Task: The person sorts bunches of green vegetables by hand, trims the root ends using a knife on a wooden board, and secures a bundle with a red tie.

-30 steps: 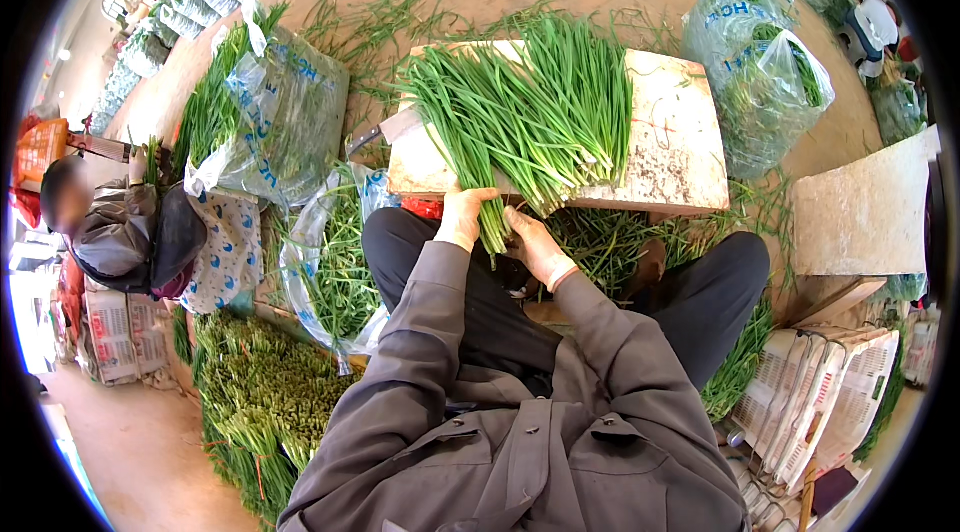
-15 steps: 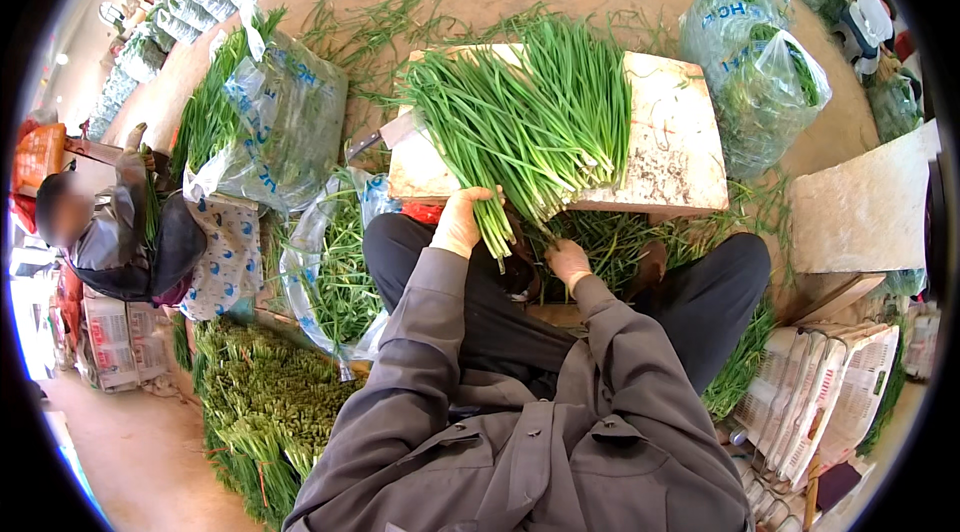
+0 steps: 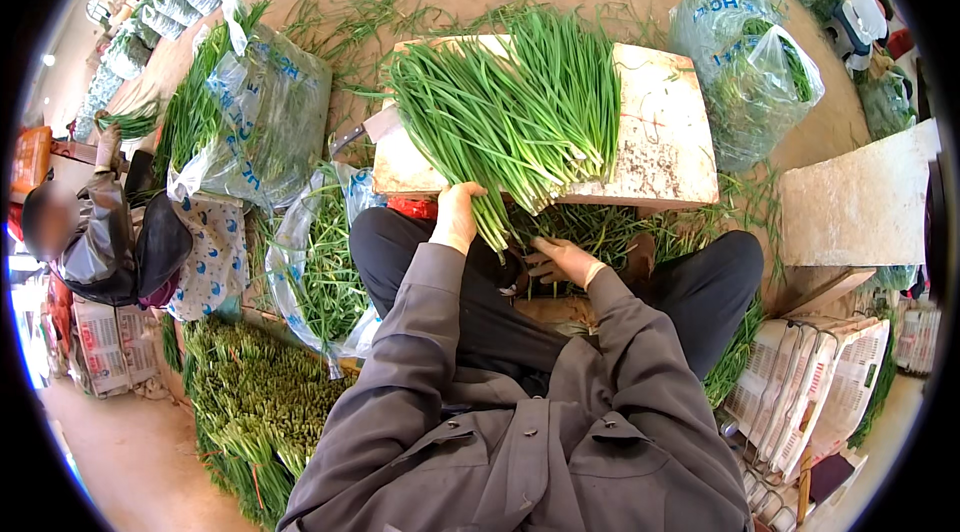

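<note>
A broad heap of green chives (image 3: pixel 540 92) lies across a pale, dirt-marked block (image 3: pixel 670 122), its white stem ends toward me. My left hand (image 3: pixel 458 218) is closed round a small bunch of chives (image 3: pixel 490 222) at the heap's near left corner, and those stems hang past the block's edge. Just below the stem ends, my right hand (image 3: pixel 565 261) has its fingers stretched apart, with nothing seen in it. Loose chive scraps (image 3: pixel 600 229) lie beneath it between my knees. A knife (image 3: pixel 352 137) with a dark handle rests on the block's left side, its blade partly under the leaves.
Filled clear bags of greens stand left (image 3: pixel 275 112) and right (image 3: pixel 740 82) of the block. An open bag of loose chives (image 3: pixel 330 272) sits by my left knee, near stacked bundles (image 3: pixel 255 382). A co-worker (image 3: pixel 100 232) sits at far left. Newspaper stacks (image 3: pixel 800 382) are lower right.
My right hand has opened its fingers and come slightly nearer me. My left hand keeps its hold on the bunch. The co-worker's hand has lifted some greens outward.
</note>
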